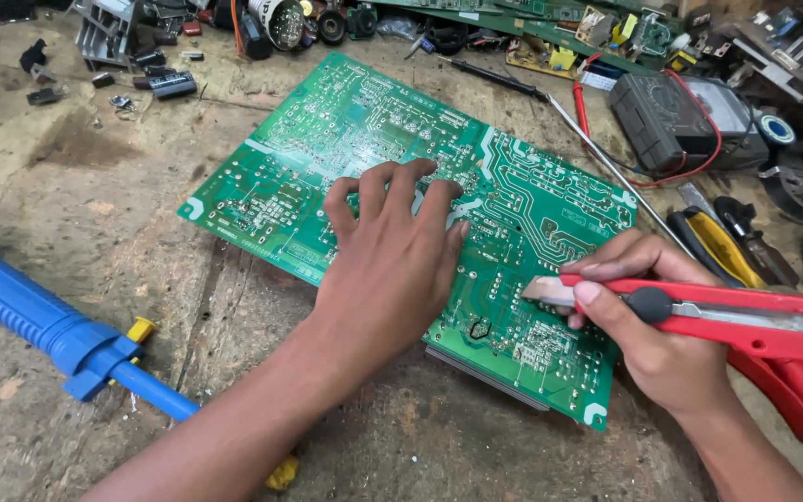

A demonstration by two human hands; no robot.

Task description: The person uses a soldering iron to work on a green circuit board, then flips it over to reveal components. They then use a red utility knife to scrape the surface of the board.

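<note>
Fingers (392, 191) of the left hand (392, 270) spread wide and pressed flat on the green circuit board (346, 139), solder side up; nothing gripped, palm resting near the board's middle. Right hand (648, 321) closed around a red utility knife (727, 316): thumb on top of the handle just behind the black slider, index finger curled beneath, the short blade tip touching the board's surface near its right half.

Board lies tilted across the worn wooden desk (76, 204), one corner pointing toward the person, its near edge slightly raised off the desk.

Left of the board, well apart: blue desoldering pump (44, 325) with a yellow part at its collar, lying diagonally. Beyond the board's right edge: long thin screwdriver (597, 153), black multimeter (671, 116) with red lead wire looped around it, yellow-handled pliers (722, 246). Under the right wrist, red tool handles (801, 395), kind unclear. Far edge of desk: loose capacitors, a heat sink, further green boards, mixed parts.
</note>
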